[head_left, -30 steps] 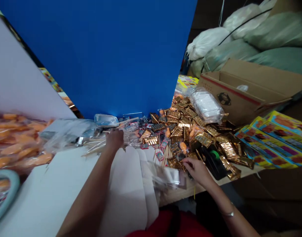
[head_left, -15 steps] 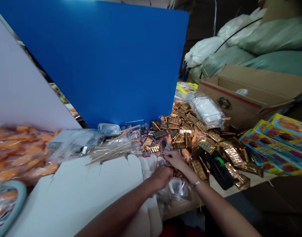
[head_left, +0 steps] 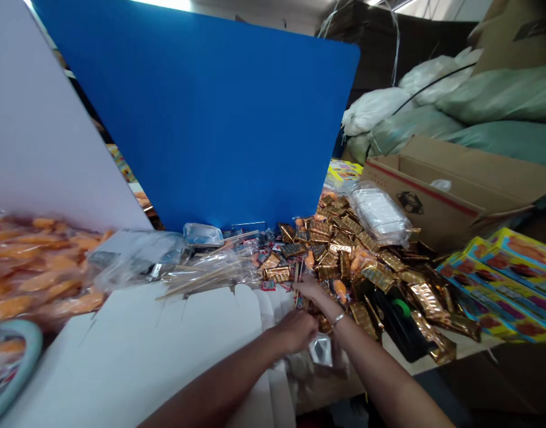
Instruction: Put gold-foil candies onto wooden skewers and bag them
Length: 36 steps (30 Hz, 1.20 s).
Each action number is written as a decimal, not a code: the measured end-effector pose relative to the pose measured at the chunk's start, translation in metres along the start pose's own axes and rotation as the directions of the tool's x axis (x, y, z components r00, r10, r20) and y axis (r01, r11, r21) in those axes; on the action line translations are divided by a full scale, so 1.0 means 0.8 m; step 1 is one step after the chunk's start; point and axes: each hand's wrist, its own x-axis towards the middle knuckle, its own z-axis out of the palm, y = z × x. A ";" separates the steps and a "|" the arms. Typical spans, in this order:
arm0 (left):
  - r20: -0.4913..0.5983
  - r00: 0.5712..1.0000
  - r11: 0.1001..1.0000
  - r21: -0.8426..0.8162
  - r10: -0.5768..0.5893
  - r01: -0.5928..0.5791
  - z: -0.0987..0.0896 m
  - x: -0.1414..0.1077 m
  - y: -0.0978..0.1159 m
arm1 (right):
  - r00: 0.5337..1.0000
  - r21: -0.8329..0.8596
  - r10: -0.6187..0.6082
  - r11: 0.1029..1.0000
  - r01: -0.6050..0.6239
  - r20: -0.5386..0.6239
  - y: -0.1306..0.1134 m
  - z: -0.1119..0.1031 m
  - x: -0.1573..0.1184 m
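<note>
My left hand (head_left: 296,330) is closed in a fist above the front of the work surface; what it holds is hidden. Just beyond it, my right hand (head_left: 315,292) reaches in with fingers drawn together, a bracelet on its wrist. Thin wooden sticks (head_left: 298,272) stand nearly upright at the right fingertips, just above the left fist. Which hand grips them I cannot tell. Gold foil packets (head_left: 329,255) lie heaped beyond and right of the hands, with small orange pieces (head_left: 339,290) among them. Under the hands is a clear plastic bag (head_left: 321,349).
White card sheets (head_left: 175,351) spread at left, near bagged orange pieces (head_left: 45,267). Bagged sticks (head_left: 206,276) lie behind them. A blue panel (head_left: 228,113) stands at the back. To the right are a black tape dispenser (head_left: 404,330), printed boxes (head_left: 500,285) and an open carton (head_left: 433,184).
The camera view has tilted up slightly, so the scene sits a little lower and further right. Both hands stay close together; the sticks at the right fingertips look more upright.
</note>
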 end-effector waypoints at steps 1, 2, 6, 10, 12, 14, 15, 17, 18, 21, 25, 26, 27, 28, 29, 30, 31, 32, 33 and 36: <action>0.015 1.000 1.000 0.014 0.003 -0.004 0.000 0.000 0.001 | 1.000 0.048 0.006 0.999 -0.007 0.024 0.004 -0.005 -0.003; 0.029 0.999 0.999 0.033 0.016 -0.017 -0.001 0.001 0.002 | 0.999 0.096 0.009 0.995 -0.013 0.044 0.008 -0.009 -0.006; 0.055 0.986 0.982 0.096 0.156 -0.161 -0.003 -0.001 0.008 | 0.998 0.276 0.003 0.961 -0.020 0.063 0.019 -0.025 -0.017; 0.076 0.972 0.974 0.028 0.223 -0.226 -0.004 -0.003 0.006 | 1.000 0.373 -0.029 0.927 0.023 0.009 0.024 -0.038 -0.023; 0.053 0.969 0.970 -0.020 0.243 -0.242 -0.006 -0.003 0.005 | 0.999 0.390 -0.038 0.920 0.044 -0.023 0.027 -0.040 -0.023; 0.021 0.964 0.964 -0.046 0.264 -0.263 -0.009 -0.003 0.005 | 0.998 0.396 -0.050 0.916 0.066 -0.049 0.030 -0.040 -0.022; 0.004 0.963 0.962 -0.044 0.271 -0.270 -0.010 -0.003 0.006 | 0.996 0.396 -0.059 0.915 0.078 -0.060 0.031 -0.039 -0.020; -0.033 0.958 0.959 -0.013 0.284 -0.284 -0.013 -0.003 0.009 | 0.994 0.391 -0.079 0.914 0.104 -0.079 0.032 -0.039 -0.018; -0.054 0.955 0.957 0.005 0.291 -0.291 -0.013 -0.003 0.010 | 0.992 0.386 -0.092 0.915 0.120 -0.089 0.032 -0.041 -0.018; -0.150 0.955 0.961 -0.068 0.254 -0.267 -0.014 -0.001 0.012 | 0.980 0.372 -0.141 0.910 0.183 -0.138 0.026 -0.057 -0.021; -0.220 0.973 0.918 -0.367 0.068 -0.147 -0.012 0.005 0.010 | 0.946 0.338 -0.230 0.893 0.298 -0.226 0.015 -0.093 -0.041; -0.221 0.975 0.890 -0.437 0.030 -0.126 -0.012 0.006 0.009 | 0.939 0.321 -0.254 0.891 0.321 -0.233 0.012 -0.099 -0.047; -0.221 0.975 0.861 -0.496 0.000 -0.112 -0.013 0.008 0.009 | 0.933 0.306 -0.274 0.890 0.337 -0.232 0.010 -0.104 -0.054; -0.221 0.975 0.831 -0.546 -0.026 -0.102 -0.015 0.008 0.009 | 0.929 0.292 -0.289 0.890 0.349 -0.229 0.009 -0.107 -0.061; -0.222 0.974 0.812 -0.575 -0.040 -0.098 -0.016 0.009 0.009 | 0.926 0.283 -0.298 0.890 0.357 -0.231 0.008 -0.110 -0.067; -0.226 0.973 0.809 -0.579 -0.042 -0.100 -0.018 0.009 0.010 | 0.922 0.279 -0.298 0.889 0.362 -0.246 0.008 -0.114 -0.073; -0.231 0.972 0.814 -0.571 -0.039 -0.103 -0.020 0.008 0.011 | 0.916 0.279 -0.291 0.888 0.367 -0.277 0.009 -0.119 -0.079; -0.238 0.971 0.822 -0.560 -0.034 -0.108 -0.021 0.007 0.011 | 0.906 0.281 -0.276 0.885 0.370 -0.321 0.010 -0.126 -0.085; -0.245 0.969 0.829 -0.548 -0.028 -0.114 -0.022 0.007 0.012 | 0.892 0.283 -0.258 0.884 0.373 -0.370 0.013 -0.136 -0.092; -0.265 0.964 0.848 -0.514 -0.019 -0.125 -0.024 0.006 0.011 | 0.856 0.296 -0.172 0.890 0.347 -0.488 0.028 -0.170 -0.119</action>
